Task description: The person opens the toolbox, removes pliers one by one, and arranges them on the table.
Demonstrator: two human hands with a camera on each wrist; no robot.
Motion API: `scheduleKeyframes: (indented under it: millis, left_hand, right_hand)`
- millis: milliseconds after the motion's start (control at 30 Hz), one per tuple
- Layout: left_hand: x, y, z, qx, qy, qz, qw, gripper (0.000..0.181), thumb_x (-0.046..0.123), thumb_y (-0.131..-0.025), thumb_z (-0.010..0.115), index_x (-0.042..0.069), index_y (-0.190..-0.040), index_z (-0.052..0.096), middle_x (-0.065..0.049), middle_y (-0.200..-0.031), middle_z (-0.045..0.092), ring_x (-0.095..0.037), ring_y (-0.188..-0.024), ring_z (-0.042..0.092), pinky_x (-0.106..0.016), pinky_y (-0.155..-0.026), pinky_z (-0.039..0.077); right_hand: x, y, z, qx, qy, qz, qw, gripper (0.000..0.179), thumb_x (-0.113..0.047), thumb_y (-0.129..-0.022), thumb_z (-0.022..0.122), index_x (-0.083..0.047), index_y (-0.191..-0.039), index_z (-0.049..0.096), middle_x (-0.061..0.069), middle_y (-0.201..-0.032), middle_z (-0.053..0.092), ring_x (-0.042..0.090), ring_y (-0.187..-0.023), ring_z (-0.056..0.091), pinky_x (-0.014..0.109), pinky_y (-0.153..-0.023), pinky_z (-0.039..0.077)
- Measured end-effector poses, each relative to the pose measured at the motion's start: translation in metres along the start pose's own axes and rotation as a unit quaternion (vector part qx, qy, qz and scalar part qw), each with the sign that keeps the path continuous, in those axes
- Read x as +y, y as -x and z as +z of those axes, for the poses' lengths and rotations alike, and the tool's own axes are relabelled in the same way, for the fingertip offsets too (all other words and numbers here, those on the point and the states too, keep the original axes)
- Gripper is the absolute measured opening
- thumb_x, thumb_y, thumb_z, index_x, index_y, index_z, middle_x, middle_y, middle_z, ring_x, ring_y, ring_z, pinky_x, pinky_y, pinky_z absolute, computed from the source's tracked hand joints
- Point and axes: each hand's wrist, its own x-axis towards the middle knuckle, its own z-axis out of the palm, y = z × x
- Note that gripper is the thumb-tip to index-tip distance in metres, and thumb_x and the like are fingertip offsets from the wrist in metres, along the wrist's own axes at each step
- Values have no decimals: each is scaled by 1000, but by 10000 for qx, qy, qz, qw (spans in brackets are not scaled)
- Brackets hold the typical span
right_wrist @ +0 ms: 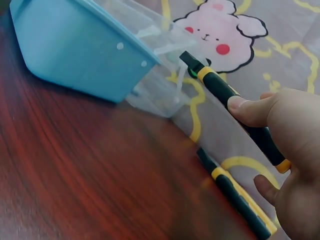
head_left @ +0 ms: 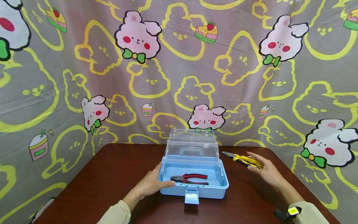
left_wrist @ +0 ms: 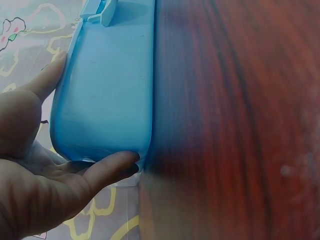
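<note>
A light-blue toolbox (head_left: 207, 193) stands on the table with its clear lid (head_left: 193, 149) raised at the back. Red-and-black combination pliers (head_left: 195, 179) lie inside it. My left hand (head_left: 151, 183) grips the box's left end, the thumb at the front rim and the fingers along the side. To the right of the box, my right hand (head_left: 264, 169) holds black-and-yellow pliers (head_left: 240, 158), their jaws pointing left toward the lid. Below the held tool in the right wrist view, a second black-and-yellow tool (right_wrist: 240, 202) lies by the table's edge.
The brown wooden table (head_left: 112, 174) reaches back to a grey patterned curtain (head_left: 179, 71), which also hangs at both sides. A latch (head_left: 191, 197) hangs down at the box's front. A black strap (head_left: 288, 214) is at my right wrist.
</note>
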Motion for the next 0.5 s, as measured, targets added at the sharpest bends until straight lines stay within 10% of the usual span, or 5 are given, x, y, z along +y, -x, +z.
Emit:
scheduleKeyframes:
  millis: [500]
  left_hand:
    - [0, 0, -1, 9, -4, -32, 10000, 116, 50, -83, 86, 3, -164, 17, -24, -147, 52, -35, -119, 61, -62, -102, 45]
  right_hand:
    - [28, 17, -1, -108, 113, 529, 9985, 67, -23, -97, 76, -3, -154, 46, 25, -141, 58, 39, -129, 48, 18, -86, 43]
